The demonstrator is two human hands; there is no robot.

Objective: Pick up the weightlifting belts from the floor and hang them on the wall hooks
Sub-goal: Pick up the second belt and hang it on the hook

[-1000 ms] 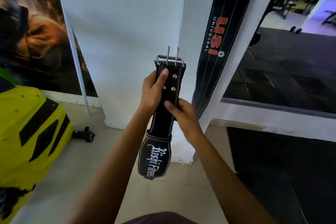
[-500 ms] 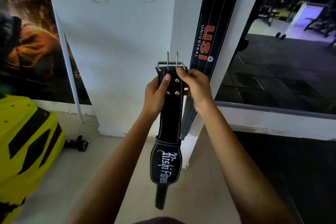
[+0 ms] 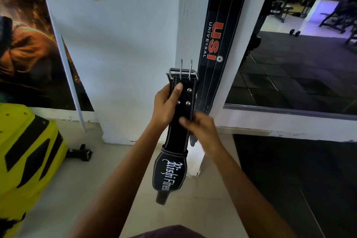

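While a black belt [image 3: 180, 121] with white lettering is kept upright in front of the white wall corner [image 3: 185, 31], its upper part is grasped by the left hand [image 3: 166, 105], just below the metal buckle [image 3: 183, 74]. The right hand [image 3: 201, 128] is blurred and laid against the right edge of the strap lower down; a firm grip cannot be told. Just behind, a second belt [image 3: 218, 40] marked USI is seen hanging flat on the wall. At the left, a yellow object [image 3: 25, 150] is standing on the floor [image 3: 119, 160].

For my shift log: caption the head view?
Left hand holds black buckled belt upright beside hanging USI belt.
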